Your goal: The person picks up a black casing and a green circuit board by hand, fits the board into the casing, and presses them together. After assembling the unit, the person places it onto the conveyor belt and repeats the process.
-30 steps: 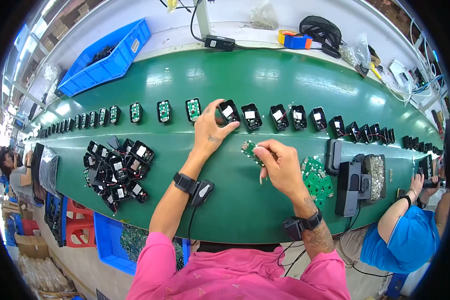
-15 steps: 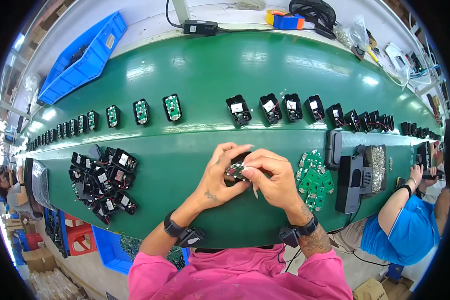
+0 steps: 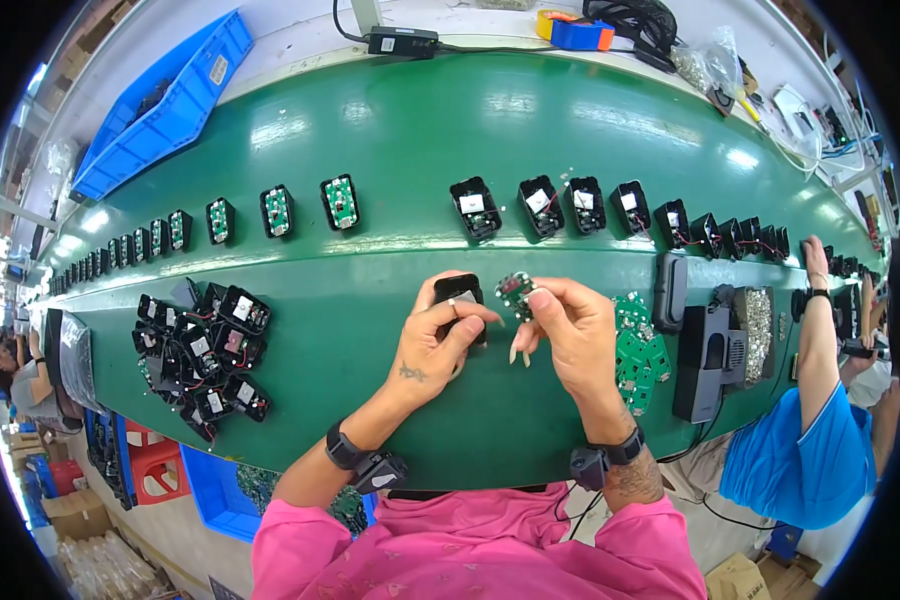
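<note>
My left hand (image 3: 432,338) is closed around a small black plastic housing (image 3: 457,288), its fingers over the opening where a pale piece shows. Just to the right, my right hand (image 3: 572,330) pinches a small green circuit board (image 3: 515,292) between thumb and fingers, held up and apart from the housing. Right of that hand lies a loose pile of green circuit boards (image 3: 642,355) on the green table. A heap of black housings (image 3: 210,345) with white pieces and red wires lies to the left.
Housings fitted with green boards (image 3: 340,202) line the far left; housings with white pieces (image 3: 475,210) line the right. A grey-black device (image 3: 700,365) stands beside a tray of small metal parts (image 3: 758,335). A blue bin (image 3: 160,120) sits far left. A co-worker's arm (image 3: 818,330) reaches over the table at right.
My hands have moved apart. The circuit board has come away to the right of the housing in my right hand. The co-worker's arm at right has stretched forward to the row.
</note>
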Demonstrator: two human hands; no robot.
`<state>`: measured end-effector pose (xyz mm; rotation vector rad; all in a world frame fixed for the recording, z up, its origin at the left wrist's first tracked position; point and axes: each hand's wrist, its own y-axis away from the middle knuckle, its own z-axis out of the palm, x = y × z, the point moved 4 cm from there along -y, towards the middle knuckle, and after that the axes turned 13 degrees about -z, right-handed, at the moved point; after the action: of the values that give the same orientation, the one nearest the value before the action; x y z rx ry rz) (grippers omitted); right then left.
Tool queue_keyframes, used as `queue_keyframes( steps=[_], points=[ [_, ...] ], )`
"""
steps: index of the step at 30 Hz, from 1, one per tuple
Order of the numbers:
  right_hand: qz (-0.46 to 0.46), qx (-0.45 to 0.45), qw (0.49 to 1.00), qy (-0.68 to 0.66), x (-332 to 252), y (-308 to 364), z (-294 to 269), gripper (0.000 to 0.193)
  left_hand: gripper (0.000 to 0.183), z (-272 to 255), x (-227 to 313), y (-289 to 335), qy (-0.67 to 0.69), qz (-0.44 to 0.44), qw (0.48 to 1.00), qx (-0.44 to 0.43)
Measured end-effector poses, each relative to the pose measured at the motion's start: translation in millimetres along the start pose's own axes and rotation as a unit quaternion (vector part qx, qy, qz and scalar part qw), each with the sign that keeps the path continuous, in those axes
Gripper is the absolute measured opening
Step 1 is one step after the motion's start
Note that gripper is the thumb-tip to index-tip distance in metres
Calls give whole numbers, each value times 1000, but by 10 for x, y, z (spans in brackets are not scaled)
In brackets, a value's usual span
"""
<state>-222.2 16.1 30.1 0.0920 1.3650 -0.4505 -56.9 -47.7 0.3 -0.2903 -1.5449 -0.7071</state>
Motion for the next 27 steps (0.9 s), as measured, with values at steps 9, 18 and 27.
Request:
queue_keyframes(
  steps=[9, 18, 27],
  points=[
    [83, -53, 993, -62, 39, 5, 43, 20, 16, 10, -31, 24, -206, 176, 958, 91],
    [91, -83, 992, 3, 163, 36, 67, 23, 37, 46, -2, 54, -208, 171, 960, 83],
    [58, -72, 989, 116, 144, 20, 59, 24, 64, 68, 51, 64, 36, 3, 999, -38]
  ],
)
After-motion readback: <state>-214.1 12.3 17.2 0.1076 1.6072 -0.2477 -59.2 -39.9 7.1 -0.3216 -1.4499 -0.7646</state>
